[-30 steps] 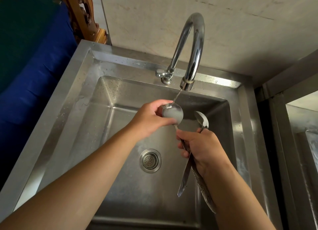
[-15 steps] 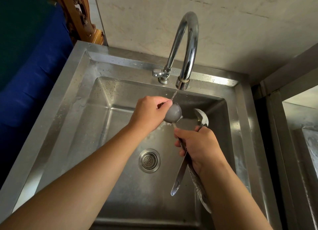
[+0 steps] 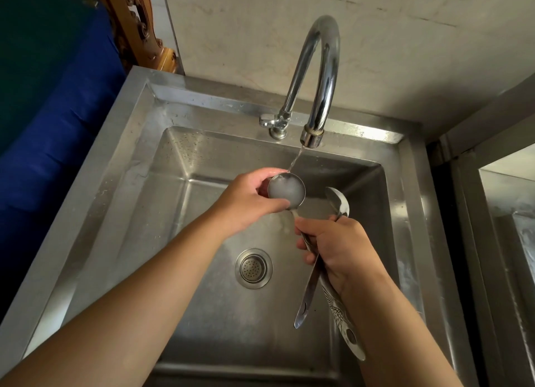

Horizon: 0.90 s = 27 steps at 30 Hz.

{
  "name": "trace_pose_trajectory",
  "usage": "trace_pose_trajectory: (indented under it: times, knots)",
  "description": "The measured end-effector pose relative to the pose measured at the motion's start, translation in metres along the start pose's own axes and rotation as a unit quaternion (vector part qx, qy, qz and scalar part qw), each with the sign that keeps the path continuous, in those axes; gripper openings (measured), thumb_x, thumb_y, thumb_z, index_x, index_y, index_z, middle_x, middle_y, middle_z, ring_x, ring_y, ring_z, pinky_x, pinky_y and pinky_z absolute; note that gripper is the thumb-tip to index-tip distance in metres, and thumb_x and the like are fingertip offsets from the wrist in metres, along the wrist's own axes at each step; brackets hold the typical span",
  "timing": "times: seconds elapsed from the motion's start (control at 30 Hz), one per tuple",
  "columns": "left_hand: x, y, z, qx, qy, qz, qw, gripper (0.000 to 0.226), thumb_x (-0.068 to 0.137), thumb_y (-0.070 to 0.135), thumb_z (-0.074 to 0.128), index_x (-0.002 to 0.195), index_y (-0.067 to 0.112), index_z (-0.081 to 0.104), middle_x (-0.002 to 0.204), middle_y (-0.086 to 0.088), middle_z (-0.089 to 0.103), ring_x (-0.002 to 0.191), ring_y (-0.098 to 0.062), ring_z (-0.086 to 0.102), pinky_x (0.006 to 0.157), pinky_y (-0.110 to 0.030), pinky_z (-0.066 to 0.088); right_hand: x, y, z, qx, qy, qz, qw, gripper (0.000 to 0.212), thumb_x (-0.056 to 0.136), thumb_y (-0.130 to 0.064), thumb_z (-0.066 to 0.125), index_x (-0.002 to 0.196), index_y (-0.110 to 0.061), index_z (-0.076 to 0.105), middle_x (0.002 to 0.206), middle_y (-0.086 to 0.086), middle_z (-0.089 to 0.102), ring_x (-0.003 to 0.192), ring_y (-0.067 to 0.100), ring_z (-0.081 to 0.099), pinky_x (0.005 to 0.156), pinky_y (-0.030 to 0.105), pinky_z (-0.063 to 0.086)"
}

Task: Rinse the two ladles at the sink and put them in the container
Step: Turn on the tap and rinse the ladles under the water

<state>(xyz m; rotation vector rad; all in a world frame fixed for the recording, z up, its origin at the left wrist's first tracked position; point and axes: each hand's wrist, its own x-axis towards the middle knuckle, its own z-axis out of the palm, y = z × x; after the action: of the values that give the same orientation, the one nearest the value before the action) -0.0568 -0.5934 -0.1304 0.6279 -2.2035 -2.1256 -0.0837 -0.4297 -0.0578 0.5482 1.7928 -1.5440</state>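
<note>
Over the steel sink (image 3: 139,166) my right hand (image 3: 335,250) grips the handles of two metal ladles. The first ladle (image 3: 286,188) has its round bowl turned up and full of water, right under the thin stream from the curved tap (image 3: 321,77). My left hand (image 3: 246,201) clasps that bowl, thumb on its near rim. The second ladle (image 3: 338,202) pokes out above my right fist, to the right of the stream. Both handles hang down below my right hand. No container is in view.
A round drain strainer (image 3: 253,268) sits in the sink floor below my hands. The tap lever (image 3: 267,121) is at the back rim. A blue and green surface (image 3: 52,97) borders the sink on the left; a second steel unit (image 3: 503,213) stands at the right.
The first ladle's bowl has turned from its rounded back facing me to its hollow facing up, now filled with water. My left hand shifted its hold on the bowl.
</note>
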Motion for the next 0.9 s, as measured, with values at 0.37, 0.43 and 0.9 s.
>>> trace_pose_trajectory:
  times: [0.37, 0.43, 0.9]
  knots:
    - [0.007, 0.016, 0.017, 0.229, 0.111, 0.049, 0.966, 0.035, 0.068, 0.055, 0.08, 0.084, 0.028, 0.066, 0.073, 0.004, 0.068, 0.069, -0.017, 0.063, 0.055, -0.029, 0.047, -0.007, 0.002, 0.004, -0.053, 0.039, -0.017, 0.998, 0.038, 0.082, -0.004, 0.075, 0.086, -0.02, 0.04, 0.071, 0.015, 0.063, 0.05, 0.019, 0.055, 0.038, 0.026, 0.04]
    - [0.008, 0.022, 0.016, 0.257, 0.125, 0.082, 0.955, 0.03, 0.08, 0.051, 0.073, 0.079, 0.022, 0.069, 0.066, 0.002, 0.067, 0.065, -0.019, 0.062, 0.055, -0.03, 0.045, -0.008, 0.002, 0.005, -0.046, 0.038, -0.021, 0.998, 0.041, 0.083, -0.003, 0.075, 0.085, -0.021, 0.038, 0.074, 0.016, 0.063, 0.05, 0.019, 0.056, 0.037, 0.026, 0.04]
    - [0.004, 0.02, -0.013, 0.137, -0.054, 0.007, 0.989, 0.047, 0.065, 0.025, 0.079, 0.103, 0.052, 0.073, 0.097, 0.013, 0.081, 0.096, -0.012, 0.076, 0.096, -0.046, 0.058, -0.009, -0.001, 0.005, -0.02, 0.023, -0.018, 0.999, 0.036, 0.086, 0.003, 0.069, 0.087, -0.014, 0.038, 0.079, 0.021, 0.058, 0.044, 0.016, 0.052, 0.034, 0.021, 0.036]
